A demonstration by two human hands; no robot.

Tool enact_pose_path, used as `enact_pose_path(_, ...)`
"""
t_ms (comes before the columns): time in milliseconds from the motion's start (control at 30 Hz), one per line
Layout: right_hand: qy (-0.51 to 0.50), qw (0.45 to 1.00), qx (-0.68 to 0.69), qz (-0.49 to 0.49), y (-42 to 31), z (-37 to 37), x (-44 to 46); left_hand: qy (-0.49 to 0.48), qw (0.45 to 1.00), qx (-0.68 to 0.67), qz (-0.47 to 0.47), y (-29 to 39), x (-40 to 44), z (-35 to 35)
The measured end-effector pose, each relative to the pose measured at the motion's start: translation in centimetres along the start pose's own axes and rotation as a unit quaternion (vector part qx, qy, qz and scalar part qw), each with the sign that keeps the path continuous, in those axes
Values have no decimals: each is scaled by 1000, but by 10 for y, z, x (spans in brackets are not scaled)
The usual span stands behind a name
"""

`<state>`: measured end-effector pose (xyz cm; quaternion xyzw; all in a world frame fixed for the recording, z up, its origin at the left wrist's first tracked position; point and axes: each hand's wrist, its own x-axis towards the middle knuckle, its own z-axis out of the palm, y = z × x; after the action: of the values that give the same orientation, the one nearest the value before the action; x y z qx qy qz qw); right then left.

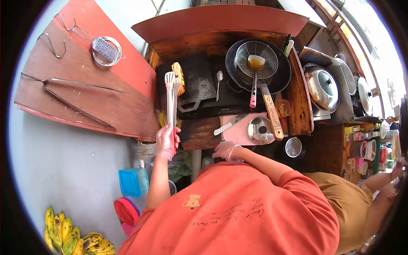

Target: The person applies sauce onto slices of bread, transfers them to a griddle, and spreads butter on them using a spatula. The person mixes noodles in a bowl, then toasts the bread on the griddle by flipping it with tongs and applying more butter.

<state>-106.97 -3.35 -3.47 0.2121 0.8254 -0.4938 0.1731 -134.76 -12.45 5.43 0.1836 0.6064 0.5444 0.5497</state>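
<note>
My left hand, in a clear plastic glove, is closed around the red handle of metal tongs. The tongs point away from me, with their tips beside a toasted piece of bread at the left edge of a black griddle. Whether the tips touch the bread, I cannot tell. My right hand, also gloved, is low at the counter's front edge, close to my body. Its fingers bend downward and are partly hidden. Near it are a pink cutting board, a white-handled knife and a glass lid.
A wok with a wire strainer and a pink-handled ladle stands right of the griddle. A spoon lies between them. Hooks and a grater are on the left board. Another person is at my right.
</note>
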Motion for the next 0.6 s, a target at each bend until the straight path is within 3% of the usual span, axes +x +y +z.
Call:
enact_pose_path(133,12,1000,10,10,-4,-4,-8,56,998,7,5,-3,-29,7)
enact_pose_path(200,29,999,38,3,-6,-9,-14,34,999,24,-6,-13,-49,-2)
enact_pose_path(300,4,1000,-13,22,-25,-25,-31,57,998,-18,32,-11,-84,13)
enact_pose_path(367,103,994,34,5,-48,-32,-43,19,996,32,75,-3,-98,30)
enact_pose_path(400,88,988,124,-19,-59,-43,-51,1,997,35,69,3,-99,44)
enact_pose_path(500,241,922,250,-173,-104,-60,-74,-91,980,60,167,12,-96,83)
enact_pose_path(533,230,904,302,-198,-135,-86,-98,-128,971,115,168,27,-98,101)
enact_pose_path(600,384,854,262,-233,-140,-86,-111,-134,910,221,324,40,-99,148)
